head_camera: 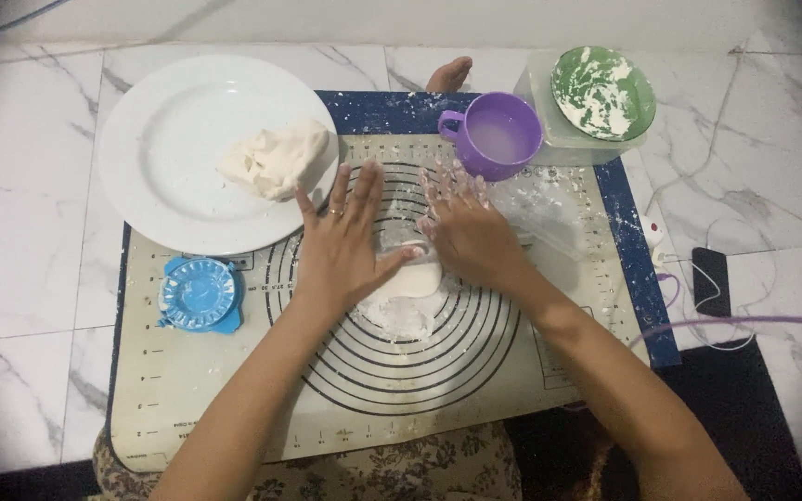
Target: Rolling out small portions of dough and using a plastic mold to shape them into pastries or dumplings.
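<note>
Dough piece (412, 278): lying on the floured centre rings of the baking mat (187, 390), which is spread over the marble floor; a small pale slab, partly hidden under both hands.
Handling: looking soft, light and pliable, likely a little tacky, with the flour dusting keeping it from sticking; it is probably best pressed with flat palms or lifted by its thin edges.
Left hand (341, 246): resting flat, fingers (364, 190) spread apart, thumb touching the dough's left edge.
Right hand (466, 232): lying palm down with flour-coated fingers (447, 186) held loosely together, covering the dough's upper right; neither hand is gripping it.
Nearby: a larger dough lump (276, 158) is sitting on the white plate (160, 121); a purple cup (498, 134) is standing just beyond the fingertips; a blue dumpling press (199, 295) is lying to the left.
</note>
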